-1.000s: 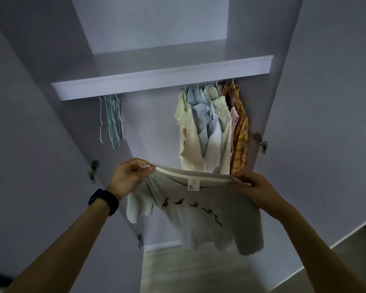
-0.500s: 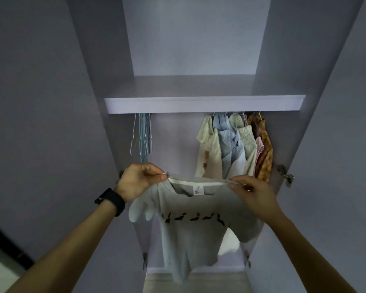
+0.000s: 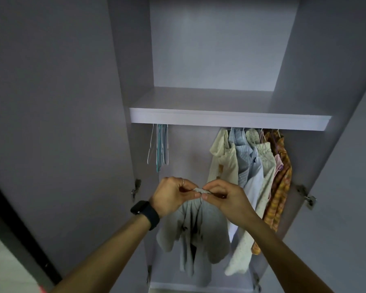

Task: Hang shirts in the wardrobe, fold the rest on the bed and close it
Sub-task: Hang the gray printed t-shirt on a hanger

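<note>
Open wardrobe (image 3: pixel 133 60), rail hidden behind its shelf edge, holds hung shirts (image 3: pixel 251 166) above and right of the right hand (image 3: pixel 228 197). The bunched grey T-shirt (image 3: pixel 199 229) dangles below both hands, each pinching its top. Bare hangers (image 3: pixel 161 146) hang above the left hand (image 3: pixel 173 195).

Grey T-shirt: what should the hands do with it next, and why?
Probably the left hand lets go and reaches for the thin empty hangers at left: both hands pinch the bunched collar of the grey T-shirt, so the right hand alone could hold it.
</note>
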`<state>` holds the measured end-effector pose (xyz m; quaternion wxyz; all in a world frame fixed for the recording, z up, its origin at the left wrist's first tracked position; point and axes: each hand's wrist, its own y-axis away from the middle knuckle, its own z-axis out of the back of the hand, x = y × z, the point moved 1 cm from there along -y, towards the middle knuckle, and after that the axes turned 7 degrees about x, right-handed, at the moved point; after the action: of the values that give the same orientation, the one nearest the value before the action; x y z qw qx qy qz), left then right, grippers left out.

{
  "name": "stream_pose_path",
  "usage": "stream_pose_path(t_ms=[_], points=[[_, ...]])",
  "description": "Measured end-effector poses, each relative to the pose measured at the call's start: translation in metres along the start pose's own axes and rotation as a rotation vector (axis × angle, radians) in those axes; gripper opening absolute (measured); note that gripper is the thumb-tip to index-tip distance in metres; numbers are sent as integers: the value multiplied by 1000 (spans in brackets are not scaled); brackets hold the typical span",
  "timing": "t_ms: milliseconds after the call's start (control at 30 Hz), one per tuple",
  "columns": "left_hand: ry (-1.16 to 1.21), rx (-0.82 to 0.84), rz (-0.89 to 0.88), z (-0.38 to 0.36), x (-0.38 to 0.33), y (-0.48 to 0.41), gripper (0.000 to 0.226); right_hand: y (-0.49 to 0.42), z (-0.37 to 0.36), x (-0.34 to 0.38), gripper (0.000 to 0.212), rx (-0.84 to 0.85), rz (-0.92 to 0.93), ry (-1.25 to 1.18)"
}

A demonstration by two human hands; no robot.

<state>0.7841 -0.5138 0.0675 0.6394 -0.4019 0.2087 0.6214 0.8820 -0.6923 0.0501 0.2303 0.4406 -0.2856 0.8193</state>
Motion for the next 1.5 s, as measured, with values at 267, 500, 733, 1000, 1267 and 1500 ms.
stream_pose_path(t_ms=[267,500,733,1000,1267,1500], points=[[-338,-115,71,21,40,5,21,-33,-25,-6,17,34,24,59],[-721,-211,204,56,52,0,30,-92,-31,-29,8,84,5,232],[-1149,-198,440,92,65,-11,38,-182,-43,-69,28,124,-34,346],[-1603,-33,707,107,105,-20,52,-274,-92,-116,65,91,-206,313],[-1932,-90,595,114,134,-18,68,-314,-138,-160,56,-47,-348,110],[-2040,-179,534,112,140,-24,72,-321,-145,-171,43,-190,-309,138]])
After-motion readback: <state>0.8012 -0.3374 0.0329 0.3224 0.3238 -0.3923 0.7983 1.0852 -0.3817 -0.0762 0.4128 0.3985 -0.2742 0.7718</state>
